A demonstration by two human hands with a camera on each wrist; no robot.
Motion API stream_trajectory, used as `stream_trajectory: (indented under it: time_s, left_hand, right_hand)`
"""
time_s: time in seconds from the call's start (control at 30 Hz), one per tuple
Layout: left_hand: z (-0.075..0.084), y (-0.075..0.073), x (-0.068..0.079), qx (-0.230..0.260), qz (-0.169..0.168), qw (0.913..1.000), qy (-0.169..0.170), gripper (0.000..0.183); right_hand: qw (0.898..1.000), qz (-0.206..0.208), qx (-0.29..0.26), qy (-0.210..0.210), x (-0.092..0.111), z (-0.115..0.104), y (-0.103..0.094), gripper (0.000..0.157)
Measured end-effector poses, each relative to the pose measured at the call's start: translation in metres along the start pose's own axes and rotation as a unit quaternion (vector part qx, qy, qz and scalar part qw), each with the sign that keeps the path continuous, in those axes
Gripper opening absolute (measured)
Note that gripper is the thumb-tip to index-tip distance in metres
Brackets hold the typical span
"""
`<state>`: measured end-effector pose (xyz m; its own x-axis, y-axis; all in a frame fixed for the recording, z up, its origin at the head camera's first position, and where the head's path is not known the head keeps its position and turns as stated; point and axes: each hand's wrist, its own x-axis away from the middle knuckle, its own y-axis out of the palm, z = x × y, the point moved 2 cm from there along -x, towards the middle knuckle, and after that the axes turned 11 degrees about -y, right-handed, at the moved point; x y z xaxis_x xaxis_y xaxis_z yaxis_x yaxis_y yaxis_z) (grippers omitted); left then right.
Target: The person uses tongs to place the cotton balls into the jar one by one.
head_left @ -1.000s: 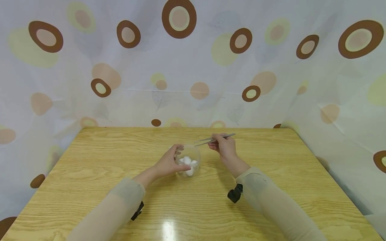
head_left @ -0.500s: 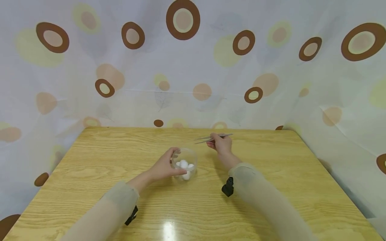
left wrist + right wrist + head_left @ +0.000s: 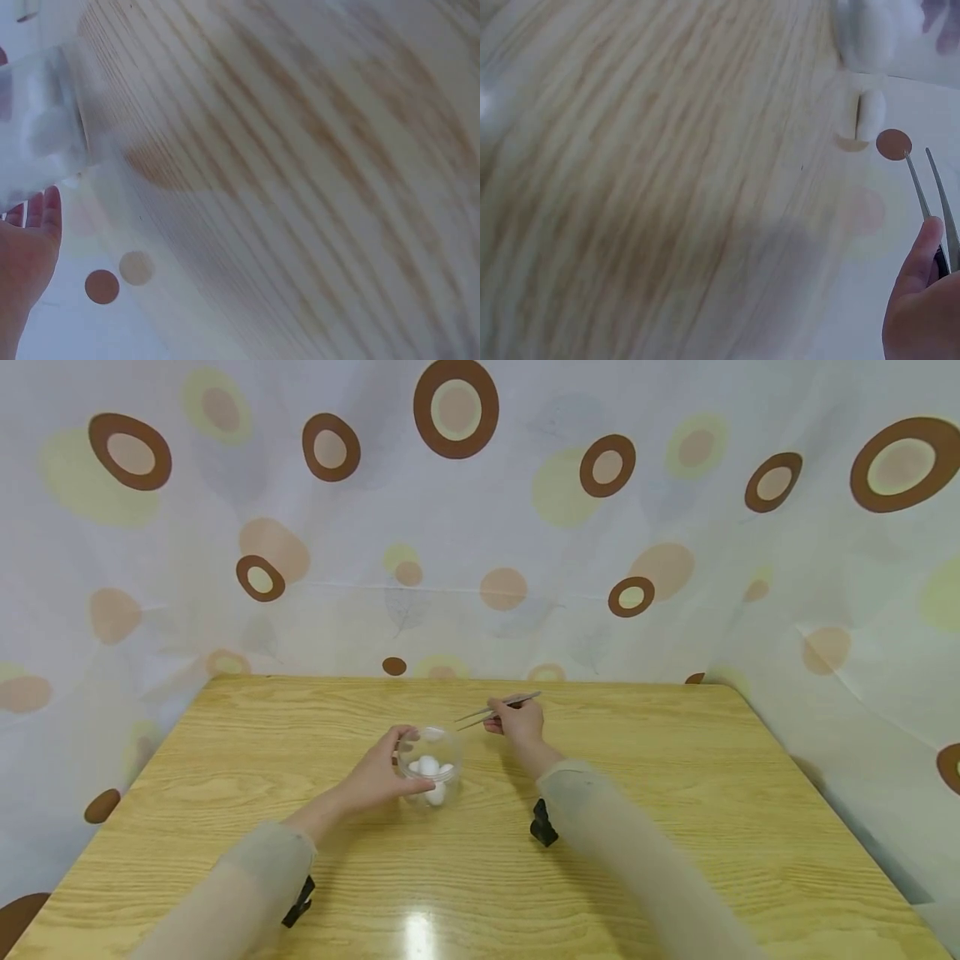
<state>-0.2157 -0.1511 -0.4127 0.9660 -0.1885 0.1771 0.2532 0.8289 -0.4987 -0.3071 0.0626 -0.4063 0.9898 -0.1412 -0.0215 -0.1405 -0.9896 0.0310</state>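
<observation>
A clear plastic jar (image 3: 442, 789) with several smooth white balls (image 3: 428, 766) inside stands left of the table's middle in the head view. My left hand (image 3: 375, 772) grips it from the left, thumb across the near side and fingers round the far side. My right hand (image 3: 520, 724) pinches metal tweezers (image 3: 943, 196), whose two tips are spread with nothing between them. The tips point left, just beyond the jar's right rim. One rounded white piece (image 3: 871, 116) lies outside the jar on the table in the right wrist view.
The wood-grain table (image 3: 675, 793) runs back to a white curtain (image 3: 555, 635) with brown, peach and yellow round spots. More curtain hangs along both sides. A black wrist camera (image 3: 543, 824) sits under my right sleeve.
My left hand has moved left and slightly nearer with the jar. My right hand has followed leftward with the tweezers, their tips now closer to the jar's rim.
</observation>
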Motion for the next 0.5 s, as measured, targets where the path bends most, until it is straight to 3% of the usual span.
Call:
stream_trajectory:
  time_s: [0.5]
  left_hand:
    - [-0.02,-0.023,0.003,0.0,0.026,0.9997,0.0,0.084]
  right_hand:
    - [0.997,0.013,0.063,-0.033,0.005,0.013,0.029,0.02]
